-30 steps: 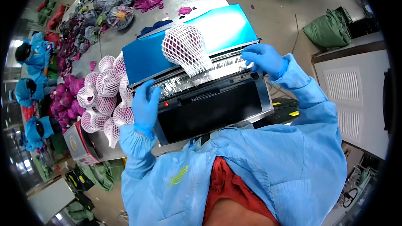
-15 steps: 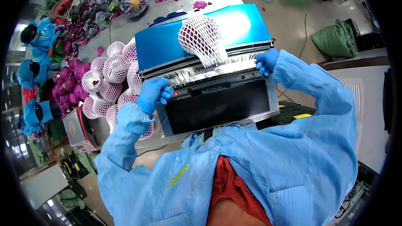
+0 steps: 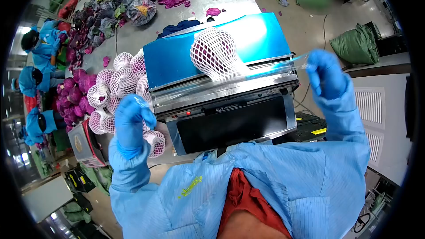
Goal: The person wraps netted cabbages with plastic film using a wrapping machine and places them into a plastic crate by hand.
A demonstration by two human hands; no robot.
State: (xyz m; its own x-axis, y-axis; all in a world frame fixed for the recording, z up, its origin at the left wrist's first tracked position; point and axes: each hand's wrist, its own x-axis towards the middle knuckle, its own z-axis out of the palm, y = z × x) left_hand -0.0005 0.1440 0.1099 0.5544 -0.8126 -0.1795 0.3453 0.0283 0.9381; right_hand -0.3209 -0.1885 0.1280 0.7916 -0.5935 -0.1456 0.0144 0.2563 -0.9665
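Note:
In both blue-gloved hands I hold clear plastic film (image 3: pixel 299 63), stretched across the front of a film wrapping machine (image 3: pixel 159 57). My left hand (image 3: pixel 133 121) is closed, with the film's left end at its fingers, just off the machine's left side. My right hand (image 3: pixel 326 74) pinches the other end beyond the right side, a little higher up. On the machine's blue top lies a red cabbage (image 3: pixel 213 51) in a white foam net, its gathered net end pointing toward the film. A dark flat plate (image 3: pixel 232 123) forms the machine's near part.
Several netted cabbages (image 3: pixel 124 81) are piled left of the machine, with bare purple cabbages (image 3: pixel 75 90) beyond. Dark untrimmed cabbages (image 3: pixel 141 11) and loose leaves cover the table's far side. Co-workers in blue (image 3: pixel 42 48) stand at the left. A green sack (image 3: pixel 355 44) lies at right.
Both hands have moved outward from the machine's front edge, my right one also away to the side, drawing film between them. The machine and netted cabbage appear slightly lower in view.

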